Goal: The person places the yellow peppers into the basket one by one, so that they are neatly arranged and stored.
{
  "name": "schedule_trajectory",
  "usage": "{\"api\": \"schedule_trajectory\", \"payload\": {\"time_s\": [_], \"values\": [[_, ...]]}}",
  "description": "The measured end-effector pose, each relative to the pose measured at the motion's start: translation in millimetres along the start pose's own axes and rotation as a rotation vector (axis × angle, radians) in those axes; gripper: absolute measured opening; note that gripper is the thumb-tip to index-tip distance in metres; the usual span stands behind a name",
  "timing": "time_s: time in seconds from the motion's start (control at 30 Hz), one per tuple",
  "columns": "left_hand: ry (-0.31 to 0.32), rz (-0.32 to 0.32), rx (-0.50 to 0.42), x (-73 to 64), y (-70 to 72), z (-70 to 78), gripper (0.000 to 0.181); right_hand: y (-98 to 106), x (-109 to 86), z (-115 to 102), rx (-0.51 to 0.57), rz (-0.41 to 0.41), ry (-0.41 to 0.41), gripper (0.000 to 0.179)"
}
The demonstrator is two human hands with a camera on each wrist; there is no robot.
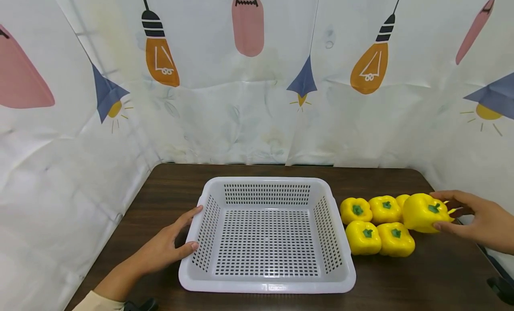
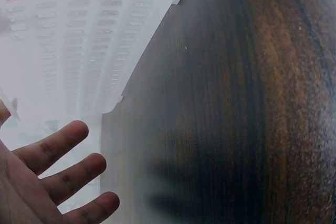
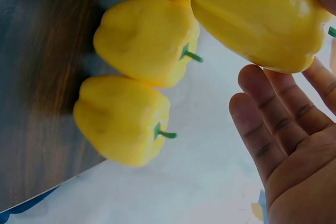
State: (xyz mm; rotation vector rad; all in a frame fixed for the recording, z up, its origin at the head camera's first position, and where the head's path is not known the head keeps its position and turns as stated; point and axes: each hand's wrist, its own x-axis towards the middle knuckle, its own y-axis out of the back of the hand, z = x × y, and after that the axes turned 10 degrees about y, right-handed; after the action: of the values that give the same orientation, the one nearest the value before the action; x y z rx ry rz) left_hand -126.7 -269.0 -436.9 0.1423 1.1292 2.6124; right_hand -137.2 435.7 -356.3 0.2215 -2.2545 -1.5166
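Observation:
A yellow bell pepper (image 1: 421, 213) with a green stem is in my right hand (image 1: 478, 219), which pinches it between thumb and fingers. In the right wrist view, the held pepper (image 3: 257, 19) is above the fingertips (image 3: 255, 80). Several more yellow bell peppers (image 1: 363, 238) stand close together on the table, just left of the held one. My left hand (image 1: 160, 248) touches the left rim of a white perforated plastic basket (image 1: 267, 285) with thumb and index finger. Its other fingers (image 2: 76, 177) are spread and straight outside the basket wall in the left wrist view.
The basket's slotted floor (image 1: 265, 244) shows, with nothing lying on it. Underneath is a dark wood-grain table (image 1: 445, 275). A white curtain (image 1: 257, 123) printed with lamps hangs behind the table and at its sides. A black object (image 1: 499, 289) is at the right edge.

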Motion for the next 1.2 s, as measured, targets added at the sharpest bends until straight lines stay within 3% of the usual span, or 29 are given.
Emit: {"api": "schedule_trajectory", "payload": {"time_s": [0.53,0.97,1.2], "values": [[0.01,-0.018,-0.036,-0.4,0.0,1.6,0.084,10,28.5,-24,0.041,-0.049,0.006,0.066],[0.021,-0.023,-0.039,-0.3,0.1,2.2,0.085,10,48.2,-41,0.061,-0.059,0.064,0.066],[0.026,-0.028,-0.051,-0.6,-0.5,2.8,0.085,6,58.0,-54,0.088,-0.031,0.146,0.063]]}}
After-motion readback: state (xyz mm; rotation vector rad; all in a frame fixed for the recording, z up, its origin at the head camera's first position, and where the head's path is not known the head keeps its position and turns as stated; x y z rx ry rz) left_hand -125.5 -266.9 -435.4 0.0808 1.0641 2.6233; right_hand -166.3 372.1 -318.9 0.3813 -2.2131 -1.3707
